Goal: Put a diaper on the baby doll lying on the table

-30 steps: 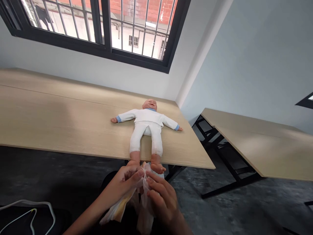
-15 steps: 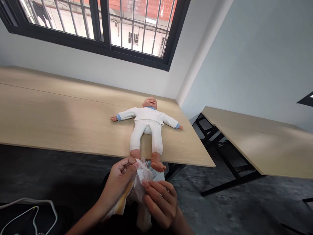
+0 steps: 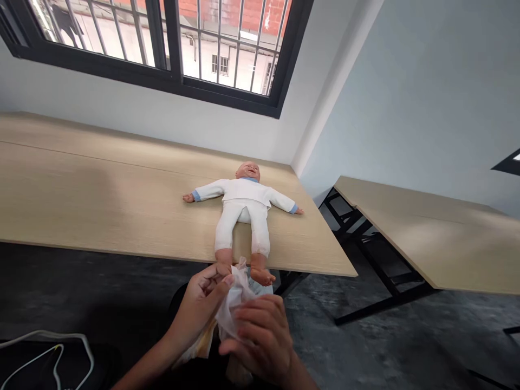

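A piece of thin, whitish translucent film (image 3: 238, 295), crumpled and soft, hangs in front of me just below the table edge. My left hand (image 3: 207, 292) pinches its upper left edge between thumb and fingers. Against its right side, the curled fingers of my right hand (image 3: 266, 336) grip it, with the thumb lower down and slightly blurred. Beneath my hands hangs a white piece with a yellow-brown patch (image 3: 204, 341), partly hidden. Beyond them a baby doll (image 3: 246, 208) in white clothes with blue cuffs lies on its back, its feet at the table's edge.
The doll rests on a long light wooden table (image 3: 142, 206) below a barred window (image 3: 227, 49). To the right stands another wooden table (image 3: 406, 233) with black legs. Pale cables (image 3: 81, 338) lie on a dark surface at lower left.
My right hand has shifted down over the film, its thumb now swung out to the left. The film is spread wider. My left hand keeps its pinch, and the doll lies unchanged.
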A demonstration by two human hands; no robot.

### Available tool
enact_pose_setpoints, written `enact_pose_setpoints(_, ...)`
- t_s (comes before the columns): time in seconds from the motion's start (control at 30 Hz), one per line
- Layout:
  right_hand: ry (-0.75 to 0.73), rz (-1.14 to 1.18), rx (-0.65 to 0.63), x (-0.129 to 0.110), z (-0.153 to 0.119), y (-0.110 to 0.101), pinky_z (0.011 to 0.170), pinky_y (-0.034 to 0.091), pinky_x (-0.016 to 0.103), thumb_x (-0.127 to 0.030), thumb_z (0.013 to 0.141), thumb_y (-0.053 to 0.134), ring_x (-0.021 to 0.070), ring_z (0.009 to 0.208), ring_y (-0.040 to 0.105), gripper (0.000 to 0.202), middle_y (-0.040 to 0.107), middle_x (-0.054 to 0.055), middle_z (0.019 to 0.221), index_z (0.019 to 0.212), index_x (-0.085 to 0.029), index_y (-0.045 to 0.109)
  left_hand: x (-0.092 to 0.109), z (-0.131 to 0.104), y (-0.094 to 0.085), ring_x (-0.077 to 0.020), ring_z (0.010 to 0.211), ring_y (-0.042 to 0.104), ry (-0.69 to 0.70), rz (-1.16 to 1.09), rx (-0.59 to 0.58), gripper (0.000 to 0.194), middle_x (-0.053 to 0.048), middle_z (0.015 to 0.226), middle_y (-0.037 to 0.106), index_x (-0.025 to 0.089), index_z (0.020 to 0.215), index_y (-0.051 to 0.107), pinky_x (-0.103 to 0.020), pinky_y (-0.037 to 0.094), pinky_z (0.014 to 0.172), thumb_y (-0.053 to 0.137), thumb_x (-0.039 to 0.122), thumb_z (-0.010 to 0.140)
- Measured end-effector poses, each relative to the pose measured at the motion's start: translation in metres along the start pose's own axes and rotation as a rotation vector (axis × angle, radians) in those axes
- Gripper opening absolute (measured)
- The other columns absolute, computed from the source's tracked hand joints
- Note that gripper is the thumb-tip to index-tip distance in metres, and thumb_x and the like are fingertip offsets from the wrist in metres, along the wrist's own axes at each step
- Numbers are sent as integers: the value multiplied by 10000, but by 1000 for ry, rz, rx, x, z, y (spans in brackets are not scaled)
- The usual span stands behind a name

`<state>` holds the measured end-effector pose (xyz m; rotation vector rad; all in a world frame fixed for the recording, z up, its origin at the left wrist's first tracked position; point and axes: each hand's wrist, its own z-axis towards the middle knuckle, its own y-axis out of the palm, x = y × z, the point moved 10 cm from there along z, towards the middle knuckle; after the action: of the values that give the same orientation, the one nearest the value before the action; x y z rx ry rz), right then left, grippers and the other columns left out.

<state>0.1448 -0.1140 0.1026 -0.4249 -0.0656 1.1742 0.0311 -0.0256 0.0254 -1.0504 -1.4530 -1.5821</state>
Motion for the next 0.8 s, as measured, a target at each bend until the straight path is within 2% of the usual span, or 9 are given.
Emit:
enact_pose_setpoints(0.07,232,93,43,23,-3,-6,872,510,382,-456,946,542,210,953,648,271,670,70,961,1039,-202,558,12,-2,7,-94,620,452,75,104,-89,283,21,672,514,147,667,575,-179,390,578,695,357,814)
enact_pose_setpoints(0.13,485,178,-10,49,-10,-3,928,487,407,-407,976,481,231,1090,594,269,624,97,1105,1159,-218,539,20,-5,15,-101,646,455,132,194,-187,276,18,684,508,151,659,573,-184,391,603,666,339,839)
enact_pose_setpoints(0.2,685,305,-127,67,-19,9,977,460,393,-341,981,480,220,1156,556,276,595,87,1209,1237,-248,527,23,-8,24,-99,635,440,159,245,-278,273,23,666,491,156,661,569,-185,383,604,633,326,865)
enact_pose_setpoints(0.27,794,465,-230,75,-26,22,1009,435,392,-347,973,500,216,1142,559,245,615,66,1188,1191,-263,575,22,-12,31,-102,632,447,149,270,-367,262,24,657,494,159,681,578,-191,389,614,602,321,886)
enact_pose_setpoints(0.33,854,592,-260,79,-29,28,982,442,380,-367,957,532,208,1044,584,175,644,50,1041,1034,-244,629,19,-16,36,-117,684,501,116,297,-444,202,9,709,546,165,756,626,-206,417,661,595,311,892)
enact_pose_setpoints(0.43,934,732,-199,86,-34,29,834,482,327,-392,944,551,180,855,580,194,590,29,855,876,-214,587,12,-21,39,-166,876,588,74,342,-535,124,-33,910,645,189,933,686,-253,452,801,660,275,847)
enact_pose_setpoints(0.53,944,815,-94,91,-37,25,758,474,285,-381,967,511,157,805,551,180,534,14,844,892,-220,540,9,-16,34,-188,958,613,45,311,-498,170,-47,991,667,200,980,694,-282,464,859,701,242,815)
enact_pose_setpoints(0.63,816,720,34,91,-32,9,790,452,253,-315,981,493,140,860,528,107,505,8,881,921,-237,535,12,-6,24,-155,845,627,66,276,-365,56,-29,861,673,177,835,706,-248,479,789,722,217,799)
enact_pose_setpoints(0.8,650,534,102,81,-26,-7,839,449,277,-233,985,466,152,939,518,90,493,30,957,915,-237,523,31,-5,21,-129,680,619,219,304,-300,143,-16,708,685,161,630,683,-217,481,659,772,143,740)
